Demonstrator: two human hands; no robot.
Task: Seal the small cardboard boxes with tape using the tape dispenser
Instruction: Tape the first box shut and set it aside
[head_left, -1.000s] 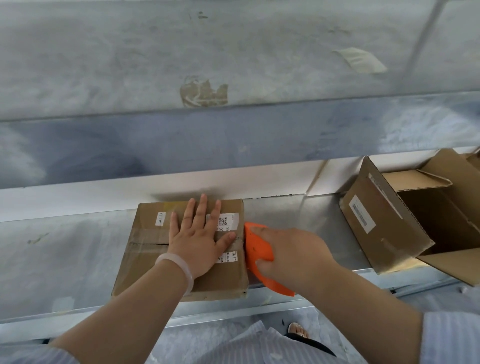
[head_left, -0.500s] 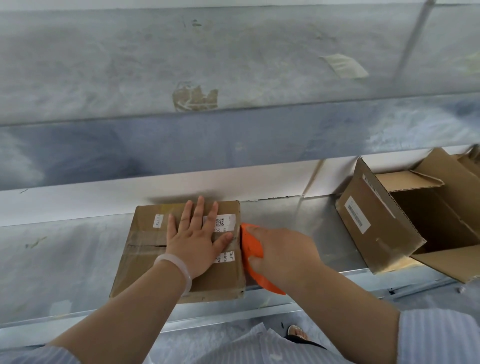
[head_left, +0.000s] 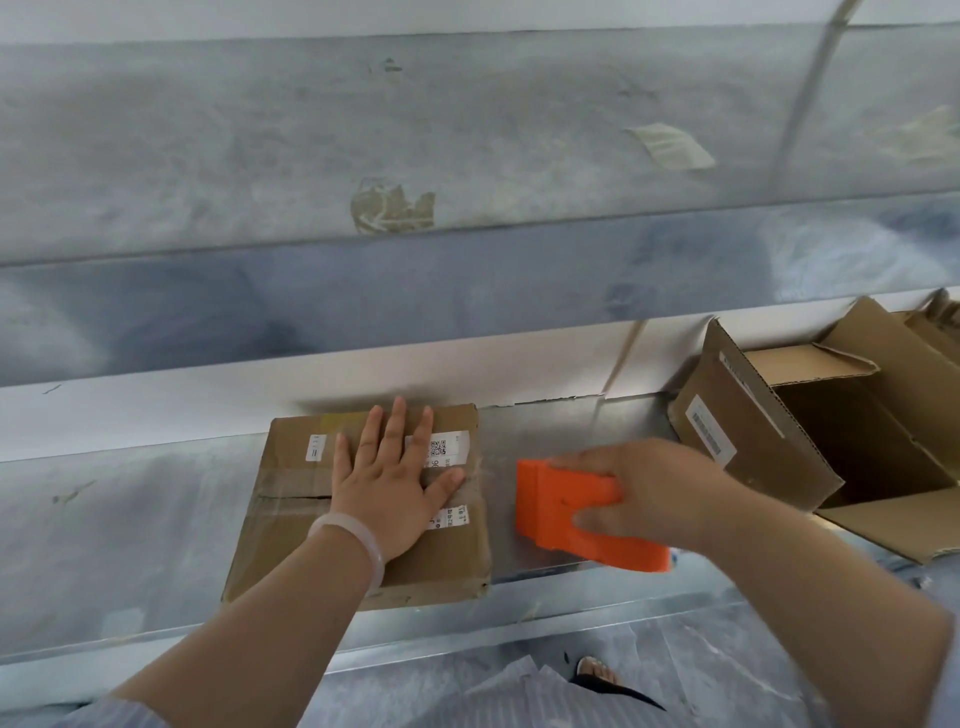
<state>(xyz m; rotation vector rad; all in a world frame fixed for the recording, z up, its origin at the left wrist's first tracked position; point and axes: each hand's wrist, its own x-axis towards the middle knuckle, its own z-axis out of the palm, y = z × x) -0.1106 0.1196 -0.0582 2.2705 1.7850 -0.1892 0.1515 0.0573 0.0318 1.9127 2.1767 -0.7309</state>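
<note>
Left hand (head_left: 390, 488) flat, fingers spread, pressing box (head_left: 363, 506) on shelf (head_left: 130, 525). Right hand (head_left: 649, 493) grips orange tape dispenser (head_left: 566, 512) just right of box, apart. Risk: tape end lifts at box edge if unpressed.

Two hands are in view, the left hand (head_left: 389, 488) and the right hand (head_left: 654, 488). There is one orange tape dispenser (head_left: 566, 512), gripped by the right hand. Two cardboard boxes can be counted: one closed box (head_left: 291, 519) under the left hand's palm and one open box (head_left: 753, 431) just right of the right hand. More cardboard shows at the far right edge, but whether it is a third box cannot be told. The closed box carries three white labels (head_left: 315, 447), one left of the left hand and two by its thumb. The open box shows one barcode label (head_left: 709, 432). One pale bracelet (head_left: 358, 535) circles the left wrist. Two tape scraps (head_left: 392, 205) sit well above the hands. One foot (head_left: 597, 670) shows below the right forearm.
</note>
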